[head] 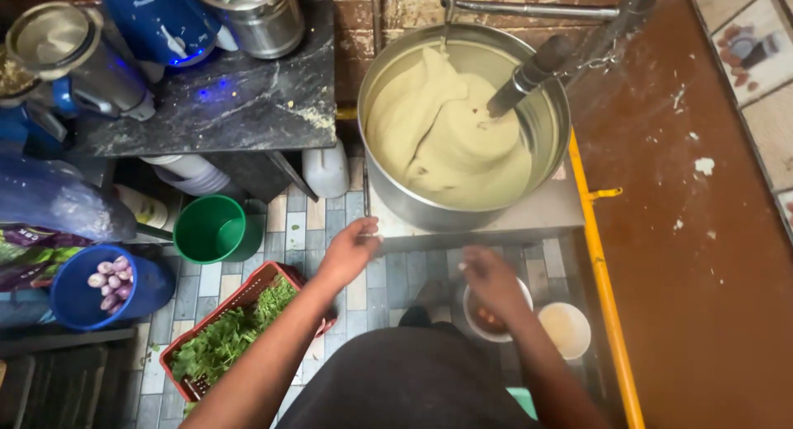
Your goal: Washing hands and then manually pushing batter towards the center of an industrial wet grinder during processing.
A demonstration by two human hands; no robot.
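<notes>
A small white bowl (496,317) with dark reddish contents is reached into by the right hand (489,279), whose fingers are bunched together above it as if pinching something; whether anything is actually held cannot be told. The bowl sits low, beside the person's knees, on the tiled floor (318,222), and just to its right a second white bowl (567,328) of pale liquid is seen. The left hand (351,249) is laid open, holding nothing, with its fingertips on the front edge of the steel surface (545,214) that carries a large steel drum (396,189). The drum is filled with thick cream-coloured batter (438,132), and a dark grinder arm (529,75) is dipped into it from above.

Further left, a red crate (248,293) of green leaves, a green bucket (216,228), a blue bucket (78,301) with small onions, and a dark stone surface (239,99) with mixer jars are seen.

Several risks can be judged from this. If the grinder is running, fingers resting so near the drum could be caught or splashed. The liquid bowl, being close to the working hand and knee, could be knocked over. Anything pinched could be dropped on the floor.
</notes>
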